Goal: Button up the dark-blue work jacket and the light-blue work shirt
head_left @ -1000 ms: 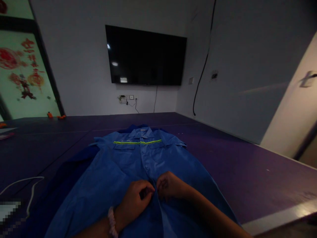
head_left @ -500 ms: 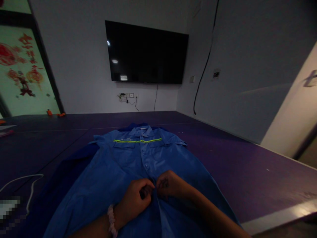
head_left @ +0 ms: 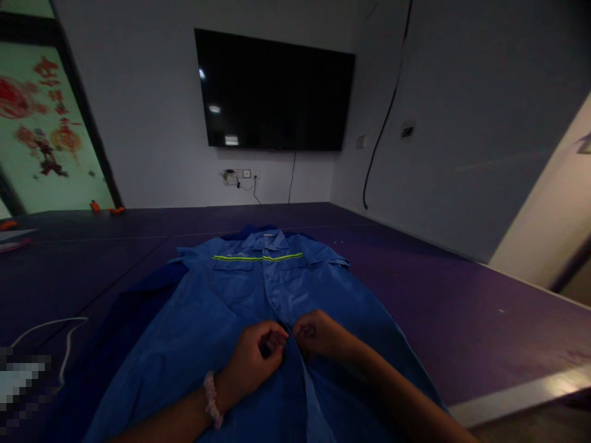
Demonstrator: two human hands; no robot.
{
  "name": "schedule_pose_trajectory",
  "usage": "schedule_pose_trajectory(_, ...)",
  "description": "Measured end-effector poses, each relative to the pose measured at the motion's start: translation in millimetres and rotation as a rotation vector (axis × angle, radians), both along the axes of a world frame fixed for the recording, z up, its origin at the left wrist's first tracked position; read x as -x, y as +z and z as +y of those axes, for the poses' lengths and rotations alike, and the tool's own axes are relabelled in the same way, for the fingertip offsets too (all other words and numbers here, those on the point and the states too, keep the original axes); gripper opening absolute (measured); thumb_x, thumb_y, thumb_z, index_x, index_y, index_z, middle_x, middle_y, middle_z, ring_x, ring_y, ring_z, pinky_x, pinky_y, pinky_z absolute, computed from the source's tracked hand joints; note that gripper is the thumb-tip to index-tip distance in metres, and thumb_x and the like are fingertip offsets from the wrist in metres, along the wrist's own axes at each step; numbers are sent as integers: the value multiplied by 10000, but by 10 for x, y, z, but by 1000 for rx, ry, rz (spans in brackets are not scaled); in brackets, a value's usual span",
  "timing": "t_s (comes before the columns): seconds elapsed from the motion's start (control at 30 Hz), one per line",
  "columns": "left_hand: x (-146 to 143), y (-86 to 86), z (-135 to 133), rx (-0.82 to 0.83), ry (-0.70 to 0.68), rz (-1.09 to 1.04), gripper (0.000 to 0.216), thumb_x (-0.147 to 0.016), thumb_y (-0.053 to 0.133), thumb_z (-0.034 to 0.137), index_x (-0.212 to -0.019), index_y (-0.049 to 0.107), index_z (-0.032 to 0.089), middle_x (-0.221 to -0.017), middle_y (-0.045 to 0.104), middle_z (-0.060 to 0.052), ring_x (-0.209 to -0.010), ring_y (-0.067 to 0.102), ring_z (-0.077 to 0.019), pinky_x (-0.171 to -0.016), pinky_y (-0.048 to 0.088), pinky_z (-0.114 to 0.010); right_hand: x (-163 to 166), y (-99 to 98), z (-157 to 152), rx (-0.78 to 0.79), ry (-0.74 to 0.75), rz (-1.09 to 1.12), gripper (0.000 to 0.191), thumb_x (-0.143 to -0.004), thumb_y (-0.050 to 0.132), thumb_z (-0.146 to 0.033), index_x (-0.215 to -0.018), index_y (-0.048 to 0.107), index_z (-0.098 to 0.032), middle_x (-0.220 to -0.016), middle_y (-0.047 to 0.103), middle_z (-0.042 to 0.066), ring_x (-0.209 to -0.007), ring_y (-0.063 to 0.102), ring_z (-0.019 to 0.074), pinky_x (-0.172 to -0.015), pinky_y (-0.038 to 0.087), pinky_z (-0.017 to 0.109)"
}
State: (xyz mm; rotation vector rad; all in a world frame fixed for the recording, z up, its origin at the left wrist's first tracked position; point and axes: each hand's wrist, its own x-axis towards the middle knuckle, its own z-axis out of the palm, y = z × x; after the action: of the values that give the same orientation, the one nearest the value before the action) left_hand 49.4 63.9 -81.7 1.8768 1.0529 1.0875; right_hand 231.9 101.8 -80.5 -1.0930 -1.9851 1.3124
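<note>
A blue work shirt [head_left: 240, 307] with a yellow-green stripe across the chest lies face up, collar away from me. Its front placket is done up near the chest, and the lower edges part toward me. My left hand [head_left: 261, 354], with a pink scrunchie [head_left: 212, 399] at the wrist, pinches the shirt at the placket. Close beside it, my right hand [head_left: 318, 335] has its fingers curled on the other side of the same edge. Whether a button sits between the fingertips is hidden. Darker blue cloth [head_left: 143, 295] shows beneath the shirt.
The shirt lies on a wide purple surface [head_left: 397, 264] with a pale front edge [head_left: 521, 397]. A white cable [head_left: 69, 338] and a pixelated object [head_left: 21, 381] are at the left. Small orange items [head_left: 116, 210] sit at the back, below a wall-mounted television [head_left: 277, 92].
My hands stay at the placket, with the left fingers slightly more raised and rounded. The lower front edge gapes a little wider. The view has shifted slightly.
</note>
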Motion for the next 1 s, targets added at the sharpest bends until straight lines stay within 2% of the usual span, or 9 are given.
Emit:
schedule_pose_trajectory(0.23, 3, -28, 20, -78, 1, 48, 164, -698, 498, 128, -814, 613, 145, -737, 643, -29, -663, 591, -121, -642, 480, -219, -7, -31, 7, -9, -6, -35, 156, -596, 457, -63, -656, 583, -133, -487, 552, -49, -387, 475, 56, -377, 343, 137)
schedule_pose_trajectory(0.4, 6, -3, 16, -75, 21, 65, 174, -684, 509, 110, -817, 616, 143, -711, 639, -19, -643, 585, -115, -622, 472, -205, -20, 56, -40, -48, 32, -18, 123, -590, 525, -76, -675, 601, -123, -524, 555, -40, -456, 498, 64, -430, 354, 145)
schedule_pose_trajectory(0.53, 11, 23, -2, -76, 22, 56, 180, -681, 504, 99, -814, 618, 140, -722, 645, -22, -649, 589, -113, -620, 471, -197, -23, 106, -63, -33, 47, -6, 65, -631, 595, -155, -684, 608, -121, -528, 570, -24, -455, 508, 71, -430, 360, 153)
schedule_pose_trajectory(0.67, 7, 22, -7, -103, 38, 47, 169, -682, 506, 102, -801, 621, 140, -721, 646, -23, -648, 590, -114, -626, 476, -199, -17, 76, -54, -49, 48, -31, 154, -666, 645, -267, -701, 615, -119, -528, 584, -11, -455, 511, 70, -428, 359, 152)
schedule_pose_trajectory(1.0, 22, -9, 9, -145, 66, 43, 124, -719, 530, 156, -797, 626, 154, -716, 651, -20, -664, 601, -122, -650, 485, -215, -18, 62, -49, -65, 25, -47, 179, -668, 664, -291, -691, 616, -121, -517, 578, -16, -447, 507, 71, -422, 358, 154)
